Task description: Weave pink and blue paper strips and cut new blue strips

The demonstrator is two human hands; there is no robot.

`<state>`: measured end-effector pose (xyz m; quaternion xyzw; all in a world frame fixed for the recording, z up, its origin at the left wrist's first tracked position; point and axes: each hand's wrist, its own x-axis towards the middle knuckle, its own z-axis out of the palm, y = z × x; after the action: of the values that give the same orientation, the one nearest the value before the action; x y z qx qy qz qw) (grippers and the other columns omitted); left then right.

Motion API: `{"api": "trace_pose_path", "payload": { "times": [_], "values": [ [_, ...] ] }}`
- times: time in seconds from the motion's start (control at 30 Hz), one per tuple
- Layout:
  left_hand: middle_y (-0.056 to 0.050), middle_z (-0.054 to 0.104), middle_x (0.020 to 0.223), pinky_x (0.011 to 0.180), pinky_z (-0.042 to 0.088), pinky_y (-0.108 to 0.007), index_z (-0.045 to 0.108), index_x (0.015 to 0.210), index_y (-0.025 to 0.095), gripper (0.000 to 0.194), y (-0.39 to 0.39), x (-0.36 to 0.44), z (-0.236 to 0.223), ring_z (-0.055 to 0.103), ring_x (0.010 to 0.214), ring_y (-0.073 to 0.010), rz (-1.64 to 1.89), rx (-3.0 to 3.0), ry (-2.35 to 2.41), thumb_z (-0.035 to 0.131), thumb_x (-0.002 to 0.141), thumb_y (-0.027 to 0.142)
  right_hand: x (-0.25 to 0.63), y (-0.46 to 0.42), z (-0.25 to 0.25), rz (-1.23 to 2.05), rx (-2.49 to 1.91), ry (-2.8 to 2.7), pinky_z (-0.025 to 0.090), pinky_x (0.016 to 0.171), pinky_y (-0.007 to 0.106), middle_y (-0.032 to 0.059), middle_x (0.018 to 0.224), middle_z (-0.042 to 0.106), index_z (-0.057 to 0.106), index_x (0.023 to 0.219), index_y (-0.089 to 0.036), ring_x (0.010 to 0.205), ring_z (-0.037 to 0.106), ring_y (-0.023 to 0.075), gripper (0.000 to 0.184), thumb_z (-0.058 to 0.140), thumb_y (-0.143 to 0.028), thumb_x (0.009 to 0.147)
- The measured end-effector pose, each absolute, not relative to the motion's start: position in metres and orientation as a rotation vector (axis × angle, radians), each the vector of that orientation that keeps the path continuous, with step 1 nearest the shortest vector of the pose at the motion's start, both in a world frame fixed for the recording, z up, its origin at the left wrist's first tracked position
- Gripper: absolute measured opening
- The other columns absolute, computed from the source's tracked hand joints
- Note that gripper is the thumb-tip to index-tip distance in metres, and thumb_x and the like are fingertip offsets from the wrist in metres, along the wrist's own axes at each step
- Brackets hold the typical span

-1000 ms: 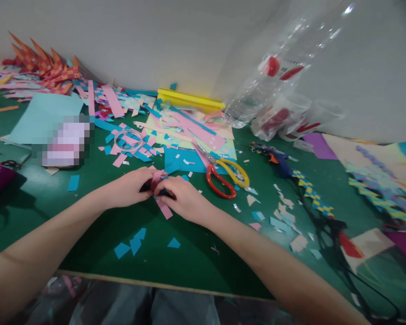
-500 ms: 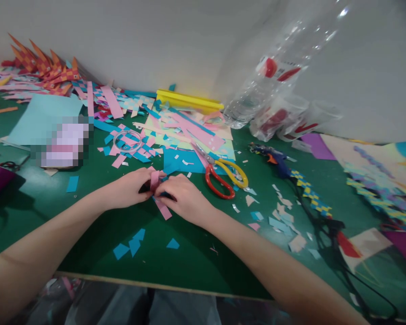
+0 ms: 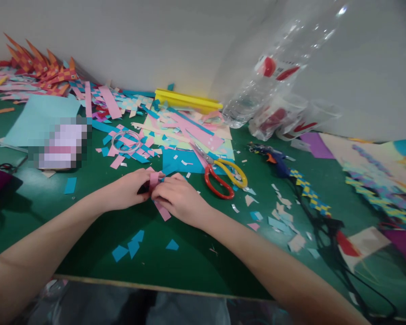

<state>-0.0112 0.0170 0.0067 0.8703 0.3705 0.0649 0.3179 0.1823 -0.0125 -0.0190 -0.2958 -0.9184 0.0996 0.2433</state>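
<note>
My left hand (image 3: 128,189) and my right hand (image 3: 177,198) meet at the middle of the green table (image 3: 88,225). Both pinch a pink paper strip (image 3: 154,179) that stands up between the fingertips. The strip's lower end (image 3: 163,211) pokes out from under my right hand onto the table. A bit of blue paper shows between the fingers; I cannot make out its shape. Red-and-yellow scissors (image 3: 223,177) lie just right of my right hand.
Pink and blue paper strips and scraps (image 3: 135,149) cover the table behind my hands, with a clear tape ring (image 3: 126,140), a yellow box (image 3: 187,100) and clear plastic bottles (image 3: 277,90) by the wall. A glue gun (image 3: 275,160) with its black cable (image 3: 325,225) lies right.
My hands have stayed in place, working the pink strip; my right fingers have closed in a little toward the left hand. The view has shifted slightly.
</note>
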Motion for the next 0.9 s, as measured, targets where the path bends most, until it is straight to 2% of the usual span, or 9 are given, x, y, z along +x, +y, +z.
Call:
{"api": "trace_pose_path", "payload": {
  "times": [0.13, 0.37, 0.7, 0.9],
  "values": [
    [-0.008, 0.060, 0.098, 0.090, 0.045, -0.037, 0.059, 0.087, 0.014, 0.006, 0.017, -0.010, 0.007, 0.056, 0.099, -0.0219, 0.168, 2.291, 0.979, 0.055, 0.084, 0.016, 0.185, -0.014, -0.016, 0.227, -0.774, -2.521, 0.029, 0.077, 0.030, 0.0028, 0.079, 0.068, 0.063, 0.083, -0.017, 0.077, 0.054, 0.0149, 0.023, 0.044, -0.015, 0.095],
    [-0.008, 0.059, 0.100, 0.088, 0.046, -0.037, 0.059, 0.086, 0.015, 0.006, 0.018, -0.011, 0.006, 0.057, 0.098, -0.0219, 0.184, 2.278, 0.981, 0.055, 0.084, 0.018, 0.189, -0.012, -0.013, 0.220, -0.794, -2.532, 0.028, 0.075, 0.029, -0.0007, 0.066, 0.064, 0.065, 0.074, -0.017, 0.066, 0.054, 0.0129, 0.019, 0.054, -0.017, 0.090],
    [-0.007, 0.060, 0.096, 0.087, 0.045, -0.037, 0.061, 0.097, 0.016, 0.015, 0.018, -0.012, 0.007, 0.056, 0.095, -0.0214, 0.178, 2.274, 0.954, 0.054, 0.083, 0.018, 0.186, -0.014, -0.023, 0.101, -0.723, -2.461, 0.031, 0.074, 0.029, -0.0009, 0.067, 0.069, 0.068, 0.080, -0.017, 0.064, 0.055, 0.0116, 0.021, 0.052, -0.016, 0.093],
    [-0.007, 0.059, 0.100, 0.089, 0.043, -0.036, 0.058, 0.084, 0.017, 0.007, 0.018, -0.010, 0.007, 0.054, 0.101, -0.0220, 0.221, 2.288, 0.901, 0.052, 0.082, 0.016, 0.184, -0.014, -0.021, 0.088, -0.743, -2.479, 0.031, 0.075, 0.030, -0.0006, 0.068, 0.068, 0.067, 0.080, -0.017, 0.066, 0.055, 0.0124, 0.023, 0.049, -0.015, 0.093]
  ]
}}
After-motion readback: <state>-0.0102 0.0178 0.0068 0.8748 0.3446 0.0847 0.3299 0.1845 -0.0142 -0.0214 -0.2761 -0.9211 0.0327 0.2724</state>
